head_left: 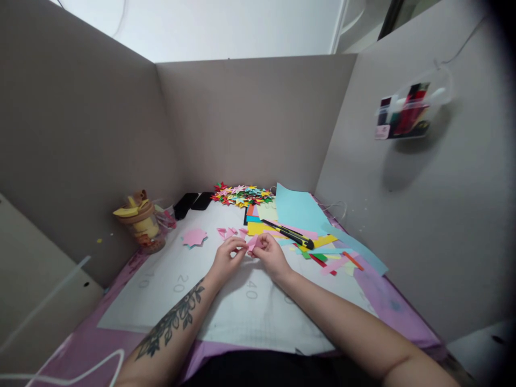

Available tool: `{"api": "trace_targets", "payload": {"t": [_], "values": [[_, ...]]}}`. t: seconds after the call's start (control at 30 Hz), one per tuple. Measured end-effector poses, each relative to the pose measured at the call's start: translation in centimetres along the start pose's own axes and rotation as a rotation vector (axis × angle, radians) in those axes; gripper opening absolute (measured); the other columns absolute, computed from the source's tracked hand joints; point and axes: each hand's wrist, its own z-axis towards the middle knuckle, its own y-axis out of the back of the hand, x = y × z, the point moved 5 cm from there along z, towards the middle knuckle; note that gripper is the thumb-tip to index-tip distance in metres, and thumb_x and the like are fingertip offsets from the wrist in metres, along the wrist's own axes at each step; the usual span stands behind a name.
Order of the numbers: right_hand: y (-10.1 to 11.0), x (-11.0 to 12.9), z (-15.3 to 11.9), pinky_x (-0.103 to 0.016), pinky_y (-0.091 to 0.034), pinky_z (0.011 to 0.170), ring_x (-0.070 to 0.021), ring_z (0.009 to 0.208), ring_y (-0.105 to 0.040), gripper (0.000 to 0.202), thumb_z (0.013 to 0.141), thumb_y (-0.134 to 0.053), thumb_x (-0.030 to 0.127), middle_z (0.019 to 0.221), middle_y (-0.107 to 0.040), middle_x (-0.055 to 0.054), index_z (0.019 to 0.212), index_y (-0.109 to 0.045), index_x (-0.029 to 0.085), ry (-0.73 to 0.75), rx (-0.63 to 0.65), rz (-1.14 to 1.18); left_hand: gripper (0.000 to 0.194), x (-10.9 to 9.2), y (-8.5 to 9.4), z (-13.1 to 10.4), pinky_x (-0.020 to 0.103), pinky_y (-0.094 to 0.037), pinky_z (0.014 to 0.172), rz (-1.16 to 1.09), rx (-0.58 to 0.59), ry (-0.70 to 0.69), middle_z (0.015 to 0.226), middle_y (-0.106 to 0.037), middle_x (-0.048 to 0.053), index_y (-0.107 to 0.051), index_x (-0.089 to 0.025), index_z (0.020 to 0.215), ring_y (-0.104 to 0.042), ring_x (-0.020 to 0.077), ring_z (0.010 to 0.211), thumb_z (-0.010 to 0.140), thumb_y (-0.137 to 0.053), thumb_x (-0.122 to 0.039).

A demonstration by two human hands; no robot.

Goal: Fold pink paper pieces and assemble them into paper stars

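Note:
A small piece of pink paper [254, 244] is held between the fingertips of both hands, above the white mat. My left hand [229, 258] pinches its left side, with fingers bent. On its right side, my right hand [270, 255] grips it between thumb and fingers. Several small folded pink paper pieces [231, 233] lie just beyond my left hand. To the left rests a pink scalloped paper shape [194, 237] over a bluish one. Beyond my right hand, a black and yellow utility knife [288, 234] lies on coloured paper strips [326, 251].
A heap of colourful folded paper stars [242, 196] sits at the back wall. Light blue paper sheets [300, 207] lie at right. A lidded cup [141, 223] stands left, near two black phone-like objects [193, 201]. A clear holder [411, 115] hangs on the right wall.

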Motion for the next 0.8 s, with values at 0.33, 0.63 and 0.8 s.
{"api": "trace_targets", "payload": {"t": [0.33, 0.63, 0.8], "values": [[0.4, -0.7, 0.1, -0.024, -0.042, 0.057, -0.0118, 0.057, -0.056, 0.028, 0.057, -0.061, 0.017, 0.063, -0.057, 0.006, 0.078, -0.043, 0.021, -0.064, -0.021, 0.065, 0.011, 1.4, -0.5, 0.0, 0.024, -0.046, 0.066, -0.032, 0.031, 0.123, 0.084, -0.063, 0.005, -0.064, -0.017, 0.084, -0.059, 0.0146, 0.078, 0.078, -0.056, -0.023], [0.3, -0.1, 0.1, -0.023, -0.038, 0.061, -0.0114, 0.063, -0.051, 0.023, 0.062, -0.063, 0.015, 0.069, -0.055, 0.004, 0.079, -0.048, 0.019, 0.084, 0.010, -0.093, 0.012, 2.2, -0.3, -0.3, 0.022, -0.042, 0.060, -0.166, -0.009, 0.331, 0.071, -0.064, 0.002, -0.063, -0.015, 0.076, -0.056, 0.0124, 0.064, 0.072, -0.062, -0.026], [0.5, -0.2, 0.0, -0.023, -0.039, 0.059, -0.0118, 0.063, -0.052, 0.033, 0.063, -0.066, 0.018, 0.072, -0.055, 0.004, 0.089, -0.045, 0.021, 0.115, 0.002, -0.134, 0.015, 2.4, -0.3, -0.2, 0.020, -0.039, 0.055, -0.214, -0.045, 0.337, 0.065, -0.058, -0.001, -0.058, -0.015, 0.072, -0.051, 0.0100, 0.058, 0.069, -0.065, -0.027]]}}
